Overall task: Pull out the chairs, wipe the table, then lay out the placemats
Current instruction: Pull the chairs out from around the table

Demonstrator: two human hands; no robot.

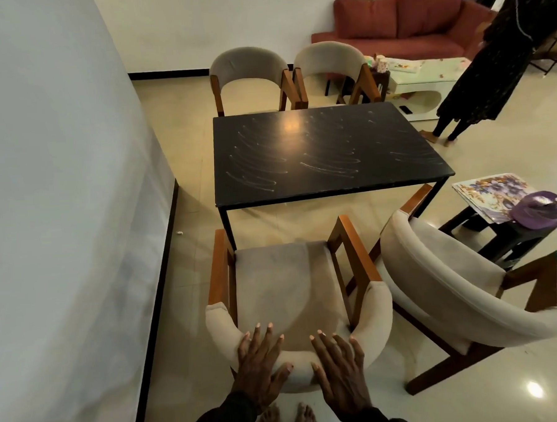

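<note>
While both my hands lie flat on the curved cream backrest of the nearest armchair (pixel 283 275), I read this as a hold for shifting it. The left hand (pixel 259 363) and the right hand (pixel 340 372) sit side by side, fingers spread and straight over the top edge, thumbs turned toward each other, nothing pinched. The seat stands clear of the black table (pixel 325 150) beyond my fingertips, so I judge this chair pulled out. Right of my right hand, a second armchair (pixel 452 282) stands angled away from the table. The far armchairs (pixel 250 64) wait across it, well beyond my hands. Pale streaks arc over the tabletop; I take them for wiping marks, so that step looks done or nearly so. The placemats (pixel 489 193) lie in a floral stack on a dark stool (pixel 511 237), ahead and right of my right hand, with a purple cloth-like thing (pixel 541 210) on their near corner. I see no tray or box; only that stool carries anything.
</note>
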